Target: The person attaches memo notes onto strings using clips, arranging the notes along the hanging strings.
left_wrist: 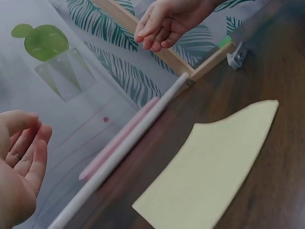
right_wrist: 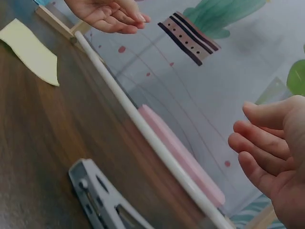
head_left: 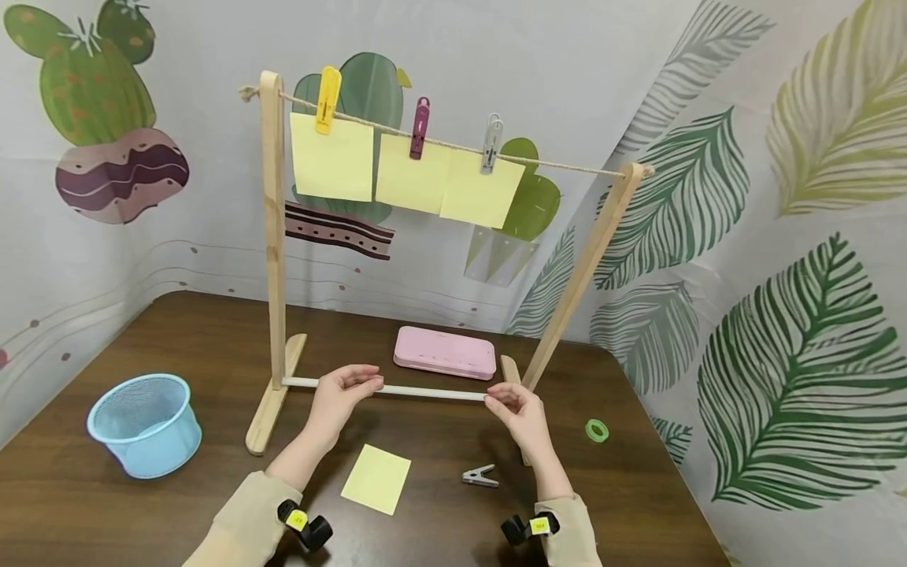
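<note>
The left hand (head_left: 338, 400) and right hand (head_left: 523, 413) are both empty, fingers loosely bent and thumbs a little apart from the fingertips. In the head view they overlap the white rod (head_left: 432, 392) that joins the feet of the wooden drying rack (head_left: 273, 236), but the wrist views show each hand clear of it. The right hand is near the rod's right end; the left is nearer its left half.

The rack stands on the brown table (head_left: 638, 504). Between its posts runs a cord (head_left: 567, 166) carrying three pale yellow paper squares: the left one (head_left: 331, 161) under a yellow clothespin (head_left: 327, 98), the middle one (head_left: 409, 177) under a maroon clothespin (head_left: 420, 128), the right one (head_left: 485, 193) under a grey clothespin (head_left: 492, 144). The middle and right squares meet side by side.

A loose yellow paper square (head_left: 377, 479) lies on the table between the forearms, slightly bowed, with a loose grey clothespin (head_left: 471, 476) to its right. A pink case (head_left: 444, 352) lies behind the rod, towards the table's far edge. A blue mesh basket (head_left: 159, 449) stands near the left edge, and a green ring (head_left: 590, 430) lies near the right edge.
</note>
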A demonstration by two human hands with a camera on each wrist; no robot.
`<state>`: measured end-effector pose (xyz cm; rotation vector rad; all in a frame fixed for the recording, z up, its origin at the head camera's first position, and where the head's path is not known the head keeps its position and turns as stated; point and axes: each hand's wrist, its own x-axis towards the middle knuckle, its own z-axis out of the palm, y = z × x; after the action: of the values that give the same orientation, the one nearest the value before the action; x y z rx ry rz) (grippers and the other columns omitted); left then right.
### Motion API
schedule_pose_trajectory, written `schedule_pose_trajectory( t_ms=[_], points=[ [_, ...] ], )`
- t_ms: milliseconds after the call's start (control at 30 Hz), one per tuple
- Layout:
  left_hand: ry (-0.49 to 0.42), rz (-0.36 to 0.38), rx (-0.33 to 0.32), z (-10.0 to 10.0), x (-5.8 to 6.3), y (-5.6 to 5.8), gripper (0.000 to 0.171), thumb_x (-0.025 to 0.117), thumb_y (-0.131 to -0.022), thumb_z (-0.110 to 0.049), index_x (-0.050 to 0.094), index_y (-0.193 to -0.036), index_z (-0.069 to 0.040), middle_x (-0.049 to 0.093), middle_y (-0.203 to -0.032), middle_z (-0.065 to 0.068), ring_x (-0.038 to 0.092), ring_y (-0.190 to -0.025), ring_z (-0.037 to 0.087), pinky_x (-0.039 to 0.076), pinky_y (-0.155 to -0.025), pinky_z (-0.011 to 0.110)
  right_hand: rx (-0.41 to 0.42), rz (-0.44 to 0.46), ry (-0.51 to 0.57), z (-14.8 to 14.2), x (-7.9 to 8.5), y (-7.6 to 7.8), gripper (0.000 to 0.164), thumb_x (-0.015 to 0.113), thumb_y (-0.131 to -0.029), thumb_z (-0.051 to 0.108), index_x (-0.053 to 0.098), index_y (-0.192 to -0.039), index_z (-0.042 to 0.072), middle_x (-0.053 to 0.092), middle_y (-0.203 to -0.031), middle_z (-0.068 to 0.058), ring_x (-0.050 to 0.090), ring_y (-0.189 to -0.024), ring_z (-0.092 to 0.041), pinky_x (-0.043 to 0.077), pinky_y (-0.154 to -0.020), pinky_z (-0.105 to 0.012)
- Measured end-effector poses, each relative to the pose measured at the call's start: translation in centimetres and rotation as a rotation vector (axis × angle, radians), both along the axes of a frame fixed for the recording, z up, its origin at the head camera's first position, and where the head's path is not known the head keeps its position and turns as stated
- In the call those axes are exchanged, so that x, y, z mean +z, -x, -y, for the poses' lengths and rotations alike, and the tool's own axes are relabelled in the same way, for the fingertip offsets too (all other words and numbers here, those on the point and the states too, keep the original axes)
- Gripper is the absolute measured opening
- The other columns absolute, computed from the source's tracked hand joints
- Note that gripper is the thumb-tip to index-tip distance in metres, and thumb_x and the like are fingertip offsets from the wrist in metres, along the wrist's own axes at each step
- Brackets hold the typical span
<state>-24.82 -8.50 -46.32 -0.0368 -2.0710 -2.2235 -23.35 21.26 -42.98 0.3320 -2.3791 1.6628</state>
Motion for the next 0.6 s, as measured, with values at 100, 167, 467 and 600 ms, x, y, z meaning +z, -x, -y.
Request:
schedule_pose_trajectory(
  t_ms=[100, 167, 467, 600],
  points=[
    [0.043, 0.006, -0.024, 0.2, -0.4, 0.0, 0.034, 0.074, -0.087, -0.012, 0.065, -0.115, 0.007, 0.074, -0.097, 0.004, 0.068, -0.085, 0.003, 0.053, -0.082, 0.018, 0.032, 0.013, -0.058, 0.0, 0.5, -0.5, 0.021, 0.070, -0.085, -0.004, 0.064, -0.101, -0.015, 0.070, -0.091, -0.028, 0.064, -0.076, 0.000, 0.052, -0.072, -0.019],
    [0.081, 0.000, -0.059, 0.4, -0.5, 0.1, 0.038, 0.074, -0.087, -0.013, 0.064, -0.117, 0.007, 0.074, -0.103, 0.010, 0.068, -0.087, 0.002, 0.052, -0.083, 0.018, 0.066, 0.032, -0.092, -0.1, 0.4, -0.4, 0.024, 0.071, -0.085, -0.002, 0.063, -0.104, -0.015, 0.069, -0.095, -0.029, 0.065, -0.080, -0.002, 0.052, -0.074, -0.019],
    [0.208, -0.047, -0.303, 1.6, -1.0, 0.1, 0.043, 0.074, -0.087, -0.014, 0.060, -0.123, 0.007, 0.067, -0.116, 0.026, 0.068, -0.097, 0.015, 0.053, -0.081, 0.022, 0.291, 0.013, -0.235, -1.7, -3.1, 1.2, 0.040, 0.077, -0.082, 0.005, 0.061, -0.114, -0.011, 0.067, -0.108, -0.028, 0.067, -0.098, -0.037, 0.055, -0.088, -0.037],
    [0.251, -0.055, -0.411, 2.1, -1.1, 0.1, 0.046, 0.073, -0.088, -0.013, 0.058, -0.127, 0.006, 0.063, -0.121, 0.028, 0.065, -0.107, 0.029, 0.054, -0.082, 0.023, 0.363, 0.001, -0.296, -2.1, -4.1, 1.8, 0.051, 0.080, -0.081, 0.011, 0.058, -0.122, -0.010, 0.066, -0.116, -0.025, 0.065, -0.105, -0.038, 0.052, -0.093, -0.040]
  ],
)
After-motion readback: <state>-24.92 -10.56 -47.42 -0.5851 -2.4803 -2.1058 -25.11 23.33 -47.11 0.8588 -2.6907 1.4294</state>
